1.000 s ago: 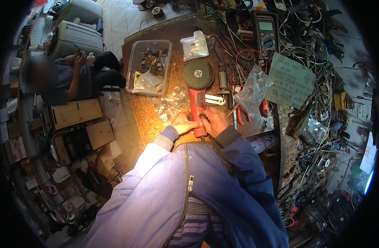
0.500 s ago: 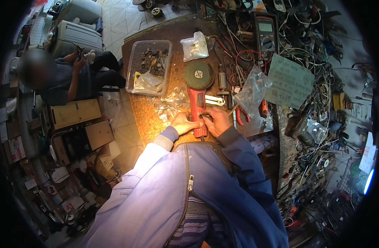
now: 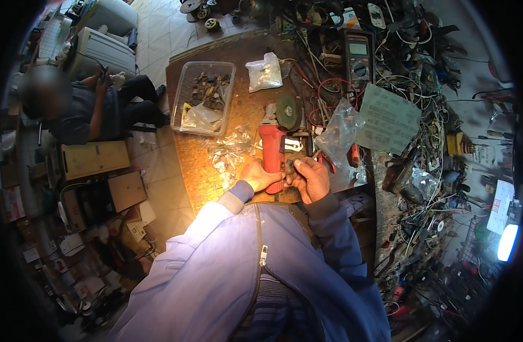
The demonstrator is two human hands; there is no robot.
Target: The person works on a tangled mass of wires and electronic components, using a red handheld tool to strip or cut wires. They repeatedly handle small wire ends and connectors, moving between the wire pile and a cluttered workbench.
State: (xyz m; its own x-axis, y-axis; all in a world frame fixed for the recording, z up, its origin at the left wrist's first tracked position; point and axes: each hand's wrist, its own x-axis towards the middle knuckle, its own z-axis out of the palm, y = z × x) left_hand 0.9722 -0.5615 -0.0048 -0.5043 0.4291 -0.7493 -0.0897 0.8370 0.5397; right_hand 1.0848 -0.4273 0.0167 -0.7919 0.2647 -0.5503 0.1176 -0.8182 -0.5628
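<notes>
A red angle grinder (image 3: 271, 145) with a green disc (image 3: 290, 113) lies on the wooden bench (image 3: 187, 154), disc tilted to the right. My left hand (image 3: 260, 175) grips the lower end of its body. Beside it, on the right, my right hand (image 3: 310, 179) pinches a small dark part (image 3: 290, 165), too small to identify. A crumpled clear bag (image 3: 230, 151) is left of the grinder. To the right are a white tool (image 3: 294, 144), red-handled pliers (image 3: 330, 162) and a plastic bag (image 3: 336, 137).
A clear container of small parts (image 3: 201, 97), a white packet (image 3: 264, 72), a multimeter (image 3: 357, 57) and a green sheet (image 3: 389, 117) lie higher up. Tangled wires and tools (image 3: 421, 216) crowd the right. At left a seated person (image 3: 96, 108) holds a small device.
The grinder has rolled so its disc now faces right and shows more edge-on. My right hand has moved right, turning up, with the small part in its fingers. The view has shifted slightly.
</notes>
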